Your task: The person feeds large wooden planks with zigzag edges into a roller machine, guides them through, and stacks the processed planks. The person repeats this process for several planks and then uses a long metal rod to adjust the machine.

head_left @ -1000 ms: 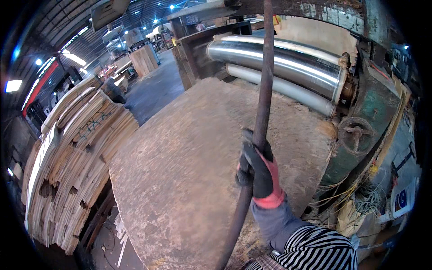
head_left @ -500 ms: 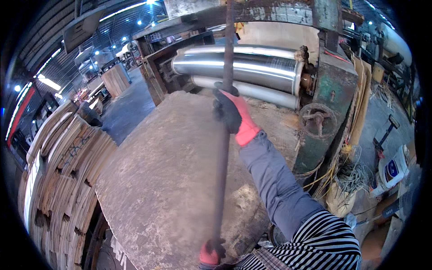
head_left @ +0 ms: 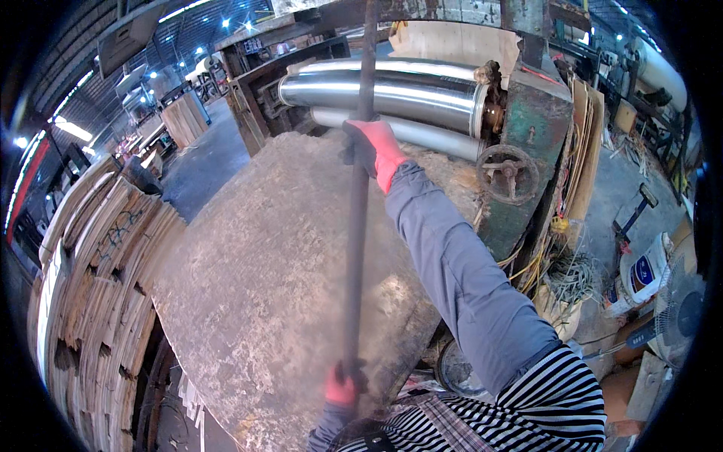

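Observation:
A long dark pole runs upright through the middle of my view, over a large worn, mottled board. My right hand, in a red and dark glove, is closed around its upper part, with the arm stretched out. Lower down, close to my body, my left hand in a like glove is closed on the pole's near end. Beyond the board lie shiny metal rollers in a heavy frame. The pole's upper part crosses in front of them, and its far end runs out of the picture.
Stacked thin wood sheets stand at left. On the right are the green machine side with a handwheel, tangled cords, a hammer on the floor, a white bucket and a fan.
Both hands have moved forward with the pole, toward the rollers. My right arm reaches farther, and more of my left hand and sleeve shows. The whole view has shifted slightly.

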Demonstrator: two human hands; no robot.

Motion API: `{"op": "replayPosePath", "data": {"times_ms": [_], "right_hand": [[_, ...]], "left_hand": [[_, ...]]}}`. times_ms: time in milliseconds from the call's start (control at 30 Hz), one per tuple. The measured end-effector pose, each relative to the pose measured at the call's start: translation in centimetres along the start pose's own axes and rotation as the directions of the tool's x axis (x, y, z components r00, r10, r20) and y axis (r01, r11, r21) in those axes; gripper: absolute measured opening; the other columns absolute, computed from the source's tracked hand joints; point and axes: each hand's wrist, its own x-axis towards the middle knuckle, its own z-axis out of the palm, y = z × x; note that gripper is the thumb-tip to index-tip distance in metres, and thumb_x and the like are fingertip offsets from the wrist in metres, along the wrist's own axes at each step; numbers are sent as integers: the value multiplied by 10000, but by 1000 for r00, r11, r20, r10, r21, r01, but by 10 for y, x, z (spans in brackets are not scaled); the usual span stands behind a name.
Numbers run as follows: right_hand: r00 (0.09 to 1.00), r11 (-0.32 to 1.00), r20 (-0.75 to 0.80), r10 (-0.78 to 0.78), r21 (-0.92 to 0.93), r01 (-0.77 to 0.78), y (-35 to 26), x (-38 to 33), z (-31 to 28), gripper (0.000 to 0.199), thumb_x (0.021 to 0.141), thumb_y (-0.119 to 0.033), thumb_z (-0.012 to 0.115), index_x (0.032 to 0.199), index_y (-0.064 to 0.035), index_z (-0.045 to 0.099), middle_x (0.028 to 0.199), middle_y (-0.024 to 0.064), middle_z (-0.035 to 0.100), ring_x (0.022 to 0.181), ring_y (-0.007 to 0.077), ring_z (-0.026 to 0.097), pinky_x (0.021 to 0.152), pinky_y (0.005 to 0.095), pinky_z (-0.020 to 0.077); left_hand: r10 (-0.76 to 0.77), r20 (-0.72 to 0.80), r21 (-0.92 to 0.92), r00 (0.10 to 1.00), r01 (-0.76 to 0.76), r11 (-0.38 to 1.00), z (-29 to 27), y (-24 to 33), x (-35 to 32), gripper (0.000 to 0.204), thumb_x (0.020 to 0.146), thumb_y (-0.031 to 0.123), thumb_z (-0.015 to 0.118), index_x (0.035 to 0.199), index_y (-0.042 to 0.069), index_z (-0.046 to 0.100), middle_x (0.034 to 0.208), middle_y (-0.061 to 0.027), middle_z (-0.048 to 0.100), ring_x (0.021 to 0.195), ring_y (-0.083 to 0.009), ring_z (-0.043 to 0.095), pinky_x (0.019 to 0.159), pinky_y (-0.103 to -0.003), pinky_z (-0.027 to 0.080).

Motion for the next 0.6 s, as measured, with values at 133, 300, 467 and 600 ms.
{"op": "replayPosePath", "data": {"times_ms": [133,300,467,600], "right_hand": [[991,960,-121,-58,-278,23,-7,4,3,326,694,-134,607,940,44,487,683,117,527,545,230,542,476,333,458],[817,451,-161,-554,-883,133,-12,-20,28,638,699,-169,549,1242,-8,254,931,198,505,812,314,544,681,372,451],[863,239,-69,-500,-969,61,-16,-21,29,644,712,-172,501,1266,0,220,1037,208,459,913,325,514,764,375,430],[899,306,-116,-422,-952,21,-19,-23,26,631,718,-168,490,1264,3,225,1029,213,466,929,328,503,780,376,419]], "left_hand": [[-82,-1,57,997,82,995,5,18,-2,189,785,62,398,937,17,503,626,-57,526,470,-114,498,426,-232,421],[-42,-3,2,999,42,999,2,14,-4,192,784,67,402,940,16,502,641,-67,537,479,-118,510,420,-237,420],[-14,20,19,1000,14,1000,-11,-14,3,593,735,513,529,953,-35,472,764,-113,582,497,-153,541,406,-273,452],[-89,80,7,993,89,996,-14,-25,15,570,733,486,550,966,-27,464,814,-117,580,534,-167,557,419,-284,462]]}}
